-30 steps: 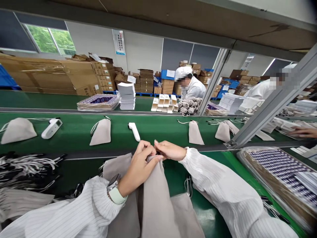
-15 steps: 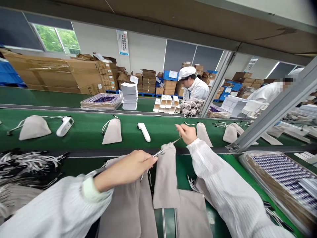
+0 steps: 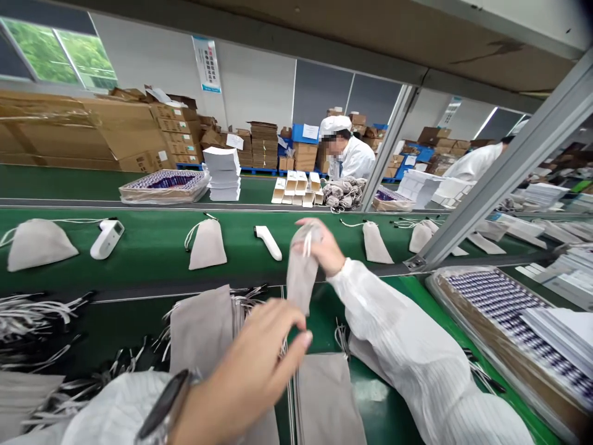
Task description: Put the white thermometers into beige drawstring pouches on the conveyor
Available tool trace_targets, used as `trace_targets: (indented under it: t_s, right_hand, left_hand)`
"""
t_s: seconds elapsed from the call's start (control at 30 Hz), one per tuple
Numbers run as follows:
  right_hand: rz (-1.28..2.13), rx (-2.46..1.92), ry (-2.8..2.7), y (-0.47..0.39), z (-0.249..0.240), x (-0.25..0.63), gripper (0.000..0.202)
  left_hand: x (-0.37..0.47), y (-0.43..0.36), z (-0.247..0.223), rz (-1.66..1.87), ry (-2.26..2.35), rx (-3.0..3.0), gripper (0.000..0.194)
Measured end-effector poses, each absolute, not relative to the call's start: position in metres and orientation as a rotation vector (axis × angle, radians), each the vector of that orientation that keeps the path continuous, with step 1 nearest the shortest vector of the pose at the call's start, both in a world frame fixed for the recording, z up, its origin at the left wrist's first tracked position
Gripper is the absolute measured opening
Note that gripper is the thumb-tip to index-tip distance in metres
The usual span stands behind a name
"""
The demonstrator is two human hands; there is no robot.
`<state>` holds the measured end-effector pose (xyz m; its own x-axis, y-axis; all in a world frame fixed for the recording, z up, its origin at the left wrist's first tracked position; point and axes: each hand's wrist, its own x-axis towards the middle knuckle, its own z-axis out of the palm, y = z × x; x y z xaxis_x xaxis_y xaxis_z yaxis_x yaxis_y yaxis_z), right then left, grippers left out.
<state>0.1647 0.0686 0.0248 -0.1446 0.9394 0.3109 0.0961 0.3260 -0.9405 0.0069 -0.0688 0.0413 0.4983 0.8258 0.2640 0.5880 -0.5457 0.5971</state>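
Pouch (image 3: 301, 281) hangs from pinching right fingers (image 3: 326, 248), at one o'clock from spread left fingers (image 3: 281, 314). Steady grip seems needed.

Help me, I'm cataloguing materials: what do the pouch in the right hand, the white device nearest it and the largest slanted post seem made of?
Pouch in the right hand: matte fabric, from its loose, greyish surface; blur hides the weave. White device: probably smooth plastic, from its rounded, moulded-looking body. Slanted post: likely metal, perhaps aluminium, from its grey sheen, straight edges.
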Motion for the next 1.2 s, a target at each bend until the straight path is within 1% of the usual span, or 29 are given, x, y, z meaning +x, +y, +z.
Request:
trace_targets:
  t_s: [0.03, 0.07, 0.13, 0.2, 0.3, 0.4, 0.5, 0.57, 0.67, 0.77, 0.83, 0.97, 1.1, 1.2]
  right_hand:
    - [0.718, -1.200, -1.368, 0.086, 0.025, 0.183, 0.046]
    - [0.611, -1.282, -1.286, 0.102, 0.024, 0.202, 0.047]
    - [0.494, -1.419, -1.213, 0.128, 0.018, 0.235, 0.040]
    - [0.445, -1.554, -1.199, 0.142, 0.008, 0.259, 0.034]
    - [0.386, -1.676, -1.233, 0.148, -0.003, 0.280, 0.040]
    - [0.250, -1.754, -1.308, 0.148, -0.003, 0.295, 0.053]
    - [-0.010, -1.981, -1.496, 0.148, 0.001, 0.313, 0.055]
    - [-0.072, -2.114, -1.602, 0.147, -0.002, 0.319, 0.052]
    - [0.013, -2.179, -1.661, 0.144, -0.014, 0.307, 0.043]
    - [0.046, -2.098, -1.775, 0.139, -0.027, 0.270, 0.031]
    - [0.113, -1.958, -1.895, 0.136, -0.033, 0.238, 0.030]
    - [0.398, -1.695, -2.029, 0.127, -0.046, 0.184, 0.035]
    - [0.628, -1.561, -1.868, 0.129, -0.056, 0.170, 0.027]
    - [0.823, -1.437, -1.679, 0.136, -0.049, 0.181, 0.026]
  left_hand:
    - [0.011, -0.075, 0.035, 0.614, 1.121, 2.399, 0.021]
    - [0.014, -0.080, 0.029, 0.484, 1.025, 2.486, 0.028]
    - [0.018, -0.086, 0.015, 0.257, 0.748, 2.634, 0.037]
    - [0.019, -0.083, 0.003, 0.134, 0.616, 2.715, 0.040]
    - [0.013, -0.067, -0.008, 0.148, 0.845, 2.765, 0.045]
    - [0.003, -0.046, -0.009, 0.135, 1.031, 2.714, 0.041]
    - [-0.006, -0.030, -0.010, 0.084, 0.968, 2.618, 0.042]
    - [-0.008, -0.024, -0.013, 0.121, 0.877, 2.592, 0.046]
    - [-0.005, -0.021, -0.019, 0.235, 0.799, 2.583, 0.046]
    - [-0.001, -0.020, -0.021, 0.362, 0.888, 2.583, 0.033]
    - [0.002, -0.021, -0.020, 0.417, 0.952, 2.564, 0.027]
    - [0.002, -0.020, -0.020, 0.471, 1.090, 2.449, 0.028]
    - [0.002, -0.016, -0.025, 0.482, 1.216, 2.352, 0.023]
    - [0.002, -0.013, -0.028, 0.543, 1.256, 2.320, 0.018]
